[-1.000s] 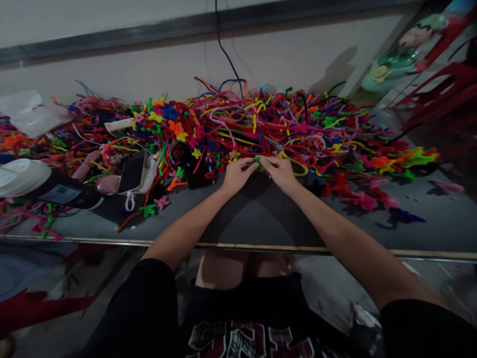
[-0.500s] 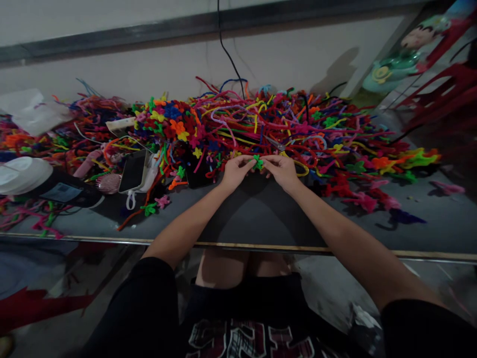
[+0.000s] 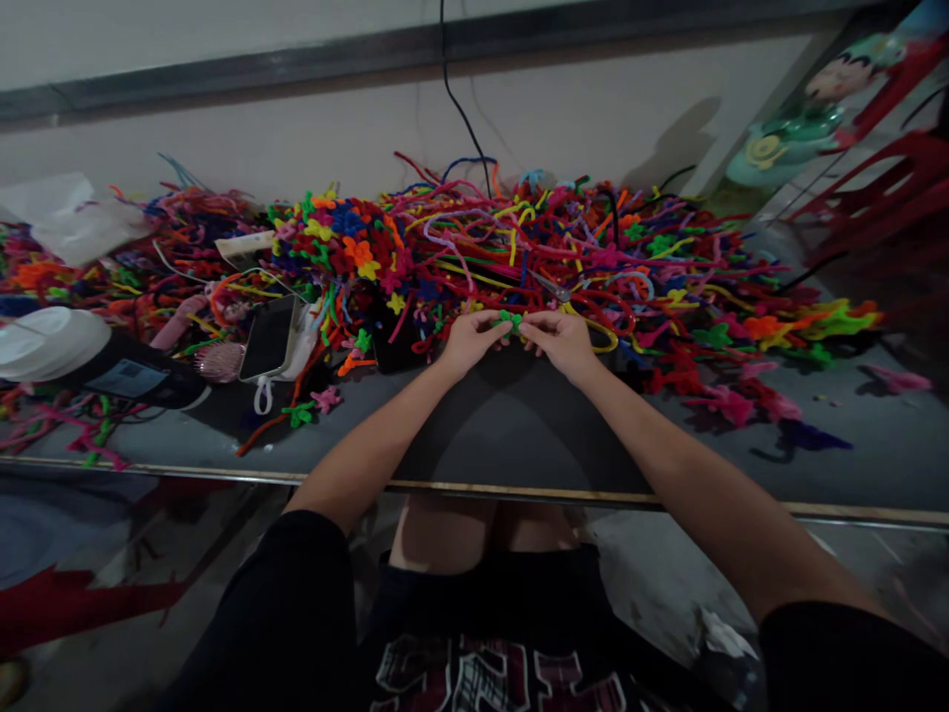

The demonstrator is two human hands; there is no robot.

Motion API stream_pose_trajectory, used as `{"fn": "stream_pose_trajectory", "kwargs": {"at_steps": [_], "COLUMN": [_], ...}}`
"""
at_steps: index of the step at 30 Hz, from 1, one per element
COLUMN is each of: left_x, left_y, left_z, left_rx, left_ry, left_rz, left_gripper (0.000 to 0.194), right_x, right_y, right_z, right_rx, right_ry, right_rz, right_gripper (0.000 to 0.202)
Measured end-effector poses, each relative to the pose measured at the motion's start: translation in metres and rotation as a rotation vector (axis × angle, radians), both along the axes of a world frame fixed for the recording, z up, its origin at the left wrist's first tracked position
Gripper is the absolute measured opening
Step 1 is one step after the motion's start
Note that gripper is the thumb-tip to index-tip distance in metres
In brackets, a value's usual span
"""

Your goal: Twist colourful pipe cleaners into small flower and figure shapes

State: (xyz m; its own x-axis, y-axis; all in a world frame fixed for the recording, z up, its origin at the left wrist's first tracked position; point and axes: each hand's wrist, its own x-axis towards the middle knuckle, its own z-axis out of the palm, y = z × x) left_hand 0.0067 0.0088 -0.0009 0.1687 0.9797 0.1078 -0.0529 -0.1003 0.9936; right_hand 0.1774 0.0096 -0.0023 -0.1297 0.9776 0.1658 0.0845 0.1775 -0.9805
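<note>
A small green pipe-cleaner flower (image 3: 510,320) is pinched between my two hands above the front of the table. My left hand (image 3: 473,342) grips its left side with thumb and fingertips. On the other side my right hand (image 3: 561,339) holds it with thumb and forefinger, the other fingers curled. Parts of the flower are hidden behind the fingertips. Just beyond my hands lie a heap of coloured pipe cleaners (image 3: 481,237), a pair of scissors (image 3: 553,288) and a loop that looks like a yellow handle (image 3: 608,338).
To the left are a phone (image 3: 268,338) with a strap, a pink hairbrush (image 3: 219,362) and a dark cup with a white lid (image 3: 53,343). Red and pink pieces (image 3: 731,400) lie at the right. The table's front edge (image 3: 519,490) runs before my lap.
The green flower has turned slightly between my fingertips, and its petals now look flatter. Both hands keep nearly the same place. The whole view has shifted a little.
</note>
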Motion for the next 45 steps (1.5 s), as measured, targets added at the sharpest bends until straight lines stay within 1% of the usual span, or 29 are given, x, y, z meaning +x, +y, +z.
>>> {"fn": "stream_pose_trajectory", "kwargs": {"at_steps": [2, 4, 8, 12, 15, 18, 21, 27, 30, 33, 35, 38, 42, 45], "left_x": [-0.001, -0.002, 0.000, 0.004, 0.006, 0.007, 0.008, 0.008, 0.007, 0.006, 0.006, 0.007, 0.007, 0.008], "left_y": [0.000, 0.001, 0.001, 0.000, -0.002, -0.003, -0.005, -0.002, -0.001, -0.002, -0.003, -0.005, -0.008, -0.011], "left_z": [0.000, -0.001, -0.006, -0.010, -0.011, -0.010, -0.008, -0.005, -0.003, -0.003, -0.003, -0.004, -0.001, 0.002], "left_rx": [0.007, 0.011, 0.068, 0.143, 0.151, 0.147, 0.085, -0.127, -0.174, -0.181, -0.154, -0.065, 0.062, 0.160], "left_ry": [0.001, -0.001, 0.005, 0.032, 0.045, 0.031, -0.038, -0.288, -0.308, -0.288, -0.271, -0.217, -0.109, -0.015], "left_rz": [-0.039, -0.045, 0.017, 0.094, 0.159, 0.165, 0.148, 0.089, 0.063, 0.017, -0.018, -0.037, 0.003, 0.038], "left_gripper": [0.029, 0.026, 0.019, 0.015, 0.015, 0.015, 0.016, 0.025, 0.028, 0.029, 0.028, 0.029, 0.031, 0.024], "right_x": [0.000, 0.000, -0.001, -0.001, -0.002, -0.003, -0.003, -0.002, -0.002, -0.002, -0.002, -0.002, -0.002, -0.003], "right_y": [-0.001, -0.003, -0.005, -0.006, -0.006, -0.007, -0.008, -0.005, -0.004, -0.004, -0.005, -0.005, -0.005, -0.004], "right_z": [0.001, 0.004, 0.008, 0.008, 0.007, 0.007, 0.009, 0.008, 0.007, 0.008, 0.008, 0.009, 0.007, 0.004], "right_rx": [-0.007, -0.018, -0.052, -0.049, -0.062, -0.065, -0.063, -0.054, -0.059, -0.064, -0.059, -0.039, -0.011, -0.004], "right_ry": [0.002, -0.001, -0.020, -0.017, -0.008, 0.014, 0.053, 0.155, 0.171, 0.162, 0.151, 0.130, 0.119, 0.105], "right_rz": [0.003, 0.020, 0.050, 0.071, 0.076, 0.087, 0.100, 0.166, 0.171, 0.158, 0.159, 0.170, 0.175, 0.170], "right_gripper": [0.034, 0.036, 0.043, 0.047, 0.046, 0.046, 0.046, 0.045, 0.043, 0.042, 0.042, 0.042, 0.042, 0.042]}}
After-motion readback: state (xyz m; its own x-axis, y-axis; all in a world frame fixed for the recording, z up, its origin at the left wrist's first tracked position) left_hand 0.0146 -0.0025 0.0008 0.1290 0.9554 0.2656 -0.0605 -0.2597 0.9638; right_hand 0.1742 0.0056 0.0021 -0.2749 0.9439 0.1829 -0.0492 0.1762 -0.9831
